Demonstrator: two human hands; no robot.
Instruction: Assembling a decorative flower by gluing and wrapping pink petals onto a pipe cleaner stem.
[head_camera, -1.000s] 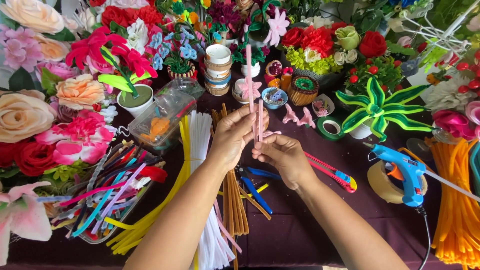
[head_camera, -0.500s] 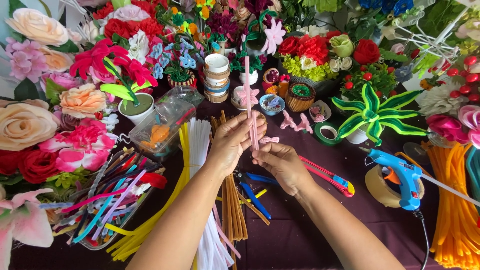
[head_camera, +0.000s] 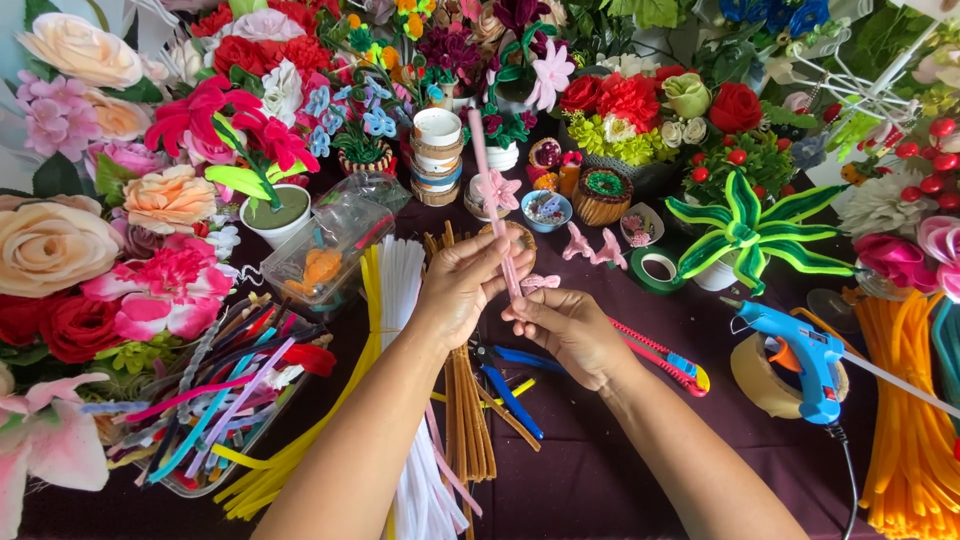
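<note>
Both hands meet over the middle of a dark purple table (head_camera: 590, 470). My left hand (head_camera: 462, 287) pinches a long pink pipe cleaner (head_camera: 487, 175) that stands almost upright, tilted to the far left. My right hand (head_camera: 565, 325) grips the lower end of the same stem, where a small pink loop (head_camera: 541, 283) sticks out to the right. Bundles of brown (head_camera: 466, 420), white (head_camera: 402, 290) and yellow pipe cleaners (head_camera: 370, 275) lie under my forearms.
Artificial flowers crowd the left and far sides. A blue glue gun (head_camera: 805, 355) and a tape roll (head_camera: 760, 385) sit right; orange pipe cleaners (head_camera: 915, 410) at the right edge. A red utility knife (head_camera: 665, 358), blue-handled tools (head_camera: 515, 395), a clear box (head_camera: 330, 245) and a tray of coloured pipe cleaners (head_camera: 215, 400) lie near.
The pink stem has tipped from near upright to lean left. Both hands stayed together on it, with the small loop now showing beside the right fingers.
</note>
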